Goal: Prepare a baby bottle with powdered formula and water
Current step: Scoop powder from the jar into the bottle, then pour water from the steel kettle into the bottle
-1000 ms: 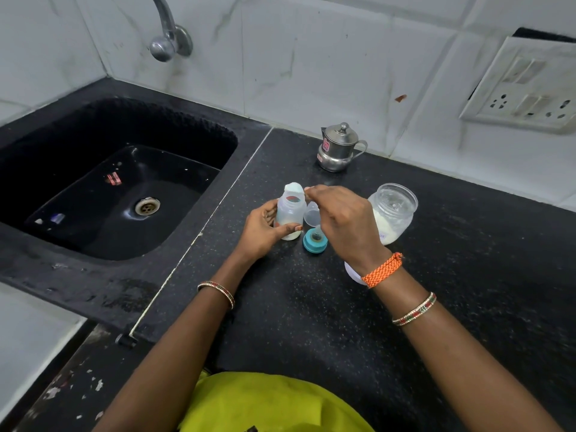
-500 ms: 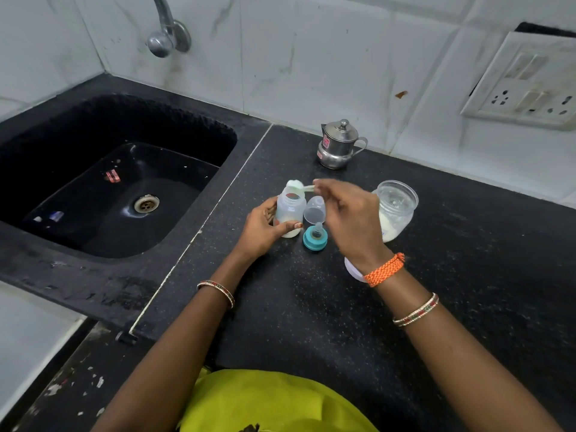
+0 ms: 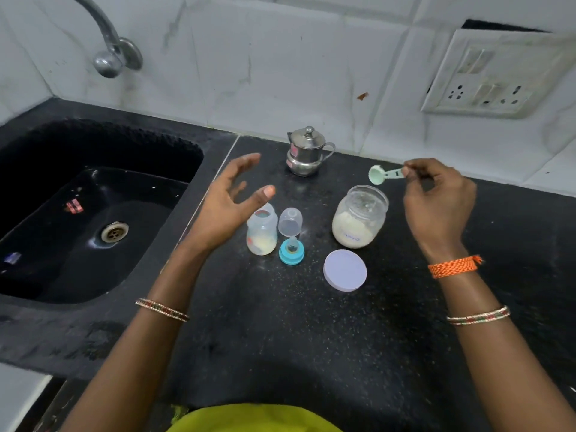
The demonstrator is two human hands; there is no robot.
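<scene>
Speckled black counter beside a black sink; left hand spread, right hand pinching scoop.

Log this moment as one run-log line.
left hand: open, above bottle | right hand: pinching scoop above jar | bottle: powder inside, uncapped | lid: on counter

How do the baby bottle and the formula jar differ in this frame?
The baby bottle is narrow and tall; the formula jar is wider and squat. The baby bottle holds only a little powder at its bottom, while the formula jar is roughly half full. The baby bottle stands below the open left hand; the formula jar sits below the scoop pinched by the right hand. Both are clear, upright and uncapped.
</scene>
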